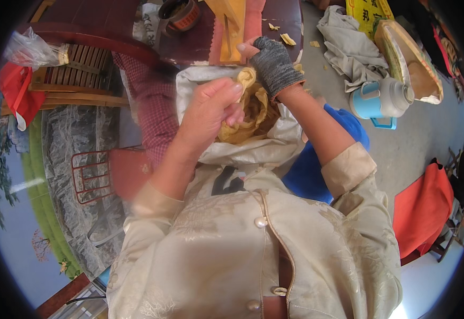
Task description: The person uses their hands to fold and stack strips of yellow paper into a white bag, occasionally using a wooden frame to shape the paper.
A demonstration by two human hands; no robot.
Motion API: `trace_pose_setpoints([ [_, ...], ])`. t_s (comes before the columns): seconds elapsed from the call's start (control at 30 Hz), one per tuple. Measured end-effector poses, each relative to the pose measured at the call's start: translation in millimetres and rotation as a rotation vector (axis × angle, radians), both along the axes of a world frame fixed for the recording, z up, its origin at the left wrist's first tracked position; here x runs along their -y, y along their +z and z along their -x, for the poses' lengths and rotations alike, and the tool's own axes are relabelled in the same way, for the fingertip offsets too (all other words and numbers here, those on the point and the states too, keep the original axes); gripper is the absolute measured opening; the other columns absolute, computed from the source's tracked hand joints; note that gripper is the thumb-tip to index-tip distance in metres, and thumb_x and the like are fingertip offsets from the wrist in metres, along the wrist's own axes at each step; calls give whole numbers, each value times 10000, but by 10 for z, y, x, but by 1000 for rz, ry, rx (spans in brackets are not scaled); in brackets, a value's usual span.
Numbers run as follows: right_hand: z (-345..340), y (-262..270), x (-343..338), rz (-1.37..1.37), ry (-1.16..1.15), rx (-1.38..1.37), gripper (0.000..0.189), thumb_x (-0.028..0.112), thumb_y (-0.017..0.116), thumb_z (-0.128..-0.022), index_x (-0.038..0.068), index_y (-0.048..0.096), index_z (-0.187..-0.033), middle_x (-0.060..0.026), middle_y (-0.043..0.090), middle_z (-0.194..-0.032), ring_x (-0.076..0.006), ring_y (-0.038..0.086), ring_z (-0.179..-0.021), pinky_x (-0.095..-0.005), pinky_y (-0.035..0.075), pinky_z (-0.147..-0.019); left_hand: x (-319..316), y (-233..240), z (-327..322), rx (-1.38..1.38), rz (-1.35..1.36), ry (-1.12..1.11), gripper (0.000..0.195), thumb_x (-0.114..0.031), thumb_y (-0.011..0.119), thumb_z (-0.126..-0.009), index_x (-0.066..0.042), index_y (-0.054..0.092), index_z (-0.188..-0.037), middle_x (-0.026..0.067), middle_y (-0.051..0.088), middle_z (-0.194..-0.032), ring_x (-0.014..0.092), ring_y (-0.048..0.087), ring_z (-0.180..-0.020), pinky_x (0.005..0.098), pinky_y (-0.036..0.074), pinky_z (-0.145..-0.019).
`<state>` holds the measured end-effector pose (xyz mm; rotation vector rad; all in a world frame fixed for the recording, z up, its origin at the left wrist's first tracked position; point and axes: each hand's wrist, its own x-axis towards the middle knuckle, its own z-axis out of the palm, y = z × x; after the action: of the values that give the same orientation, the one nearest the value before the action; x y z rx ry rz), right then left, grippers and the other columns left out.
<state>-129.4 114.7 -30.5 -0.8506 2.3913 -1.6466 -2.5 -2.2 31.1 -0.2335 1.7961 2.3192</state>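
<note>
My bare left hand (pixel 215 107) is closed on a twisted pale-yellow husk-like strip (pixel 247 75), whose looped end rises above the thumb. Close beside it, my right hand (pixel 274 63) wears a grey knitted fingerless glove. Its fingers are curled near the lower end of a slotted wooden stand (pixel 228 32); whether they grip anything is hidden. Below both hands a white plastic sack (pixel 252 153) gapes open, and crumpled yellow strips (pixel 262 105) lie inside it. The stand rests on a pink cloth (pixel 252 20) over a dark red bench top (pixel 284 16).
A dark mug (pixel 180 16) stands on the bench, near loose yellow scraps (pixel 288 39). To the right are a grey cloth (pixel 345 44), a light-blue thermos flask (pixel 381 97) and an open bag (pixel 409 60). A red wire-sided rack (pixel 92 175) and a slatted wooden chair (pixel 84 65) are left.
</note>
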Motion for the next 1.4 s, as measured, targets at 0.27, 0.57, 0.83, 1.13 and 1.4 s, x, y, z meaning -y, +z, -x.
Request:
trace_pose_setpoints([
  [0.27,-103,-393,56,90,40,-680,253,251,568,-839,0,584,-869,-145,582,-746,-286,553,-708,-345,444,-675,16,-116,43,-490,1224,102,343,-49,623,-769,-15,524,-1095,155,574,-1016,322,578,-921,375,462,-783],
  [0.57,-209,12,61,-215,414,352,362,373,554,-850,14,587,-877,-100,601,-733,-190,556,-622,-315,446,-627,409,-518,192,-604,1563,67,338,-1,532,-752,-70,519,-1082,107,529,-911,312,550,-845,383,452,-709],
  [0.83,-193,-55,179,-33,253,202,357,342,563,-835,-7,608,-894,-168,616,-818,-270,577,-743,-341,451,-706,829,-855,494,-785,1585,111,203,-114,519,-820,-106,514,-1023,55,540,-759,245,532,-605,343,446,-552],
  [1.13,288,-26,107,-104,-44,-175,367,356,639,-749,-10,634,-777,-177,605,-739,-305,590,-717,-359,456,-687,710,-625,769,-74,75,130,172,-230,491,-936,-96,509,-1042,-60,383,-651,32,347,-543,206,364,-520],
  [1.4,353,-25,233,-35,-166,-81,363,360,616,-761,0,635,-802,-196,606,-767,-337,586,-756,-380,453,-709,779,-557,1020,-2,380,210,175,-224,533,-882,-64,577,-935,-38,491,-656,49,432,-548,198,341,-481],
])
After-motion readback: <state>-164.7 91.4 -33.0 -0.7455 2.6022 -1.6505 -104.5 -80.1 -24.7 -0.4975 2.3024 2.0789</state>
